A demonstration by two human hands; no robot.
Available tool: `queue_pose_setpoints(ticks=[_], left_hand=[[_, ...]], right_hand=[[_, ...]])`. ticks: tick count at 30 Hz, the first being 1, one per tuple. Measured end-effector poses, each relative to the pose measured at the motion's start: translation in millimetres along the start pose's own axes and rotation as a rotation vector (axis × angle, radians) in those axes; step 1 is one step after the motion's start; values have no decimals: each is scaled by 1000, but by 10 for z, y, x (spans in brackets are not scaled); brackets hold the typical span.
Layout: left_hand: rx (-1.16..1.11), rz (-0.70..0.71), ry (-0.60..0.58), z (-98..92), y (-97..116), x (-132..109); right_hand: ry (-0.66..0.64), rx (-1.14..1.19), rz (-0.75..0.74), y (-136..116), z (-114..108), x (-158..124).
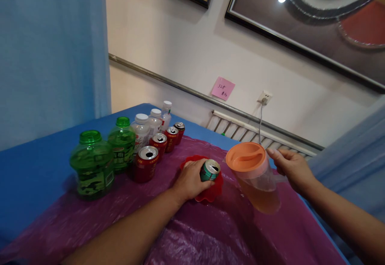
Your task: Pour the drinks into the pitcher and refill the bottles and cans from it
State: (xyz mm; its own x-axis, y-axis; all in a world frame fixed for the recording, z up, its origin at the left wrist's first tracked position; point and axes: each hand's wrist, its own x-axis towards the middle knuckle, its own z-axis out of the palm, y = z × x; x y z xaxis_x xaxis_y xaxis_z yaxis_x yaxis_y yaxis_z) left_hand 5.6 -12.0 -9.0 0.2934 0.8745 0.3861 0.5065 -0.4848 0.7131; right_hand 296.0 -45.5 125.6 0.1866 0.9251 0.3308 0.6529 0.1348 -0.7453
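Observation:
My left hand [191,179] is closed around a green drink can [207,173], its opened silver top tilted to the right. Under the can lies a red scalloped dish [210,195], partly hidden by the hand. My right hand [293,168] grips the handle of a clear pitcher [260,191] with an orange lid [246,156]. Brownish liquid sits in the pitcher's lower part. The pitcher leans, its lid toward the can, and a small gap separates the two.
Left of my left hand stand several red cans [146,164], several white-capped clear bottles [141,128] and two green bottles [92,164]. Purple plastic sheeting [207,233] covers part of the blue table [39,148]. Behind are a radiator [234,128] and a plugged-in cord [261,120].

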Motion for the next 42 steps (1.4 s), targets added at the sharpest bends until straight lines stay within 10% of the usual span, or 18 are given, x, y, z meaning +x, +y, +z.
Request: queue_pose_setpoints(ticks=[42], left_hand=[[4, 14, 6, 9, -38, 5]], right_hand=[[9, -26, 13, -82, -27, -21]])
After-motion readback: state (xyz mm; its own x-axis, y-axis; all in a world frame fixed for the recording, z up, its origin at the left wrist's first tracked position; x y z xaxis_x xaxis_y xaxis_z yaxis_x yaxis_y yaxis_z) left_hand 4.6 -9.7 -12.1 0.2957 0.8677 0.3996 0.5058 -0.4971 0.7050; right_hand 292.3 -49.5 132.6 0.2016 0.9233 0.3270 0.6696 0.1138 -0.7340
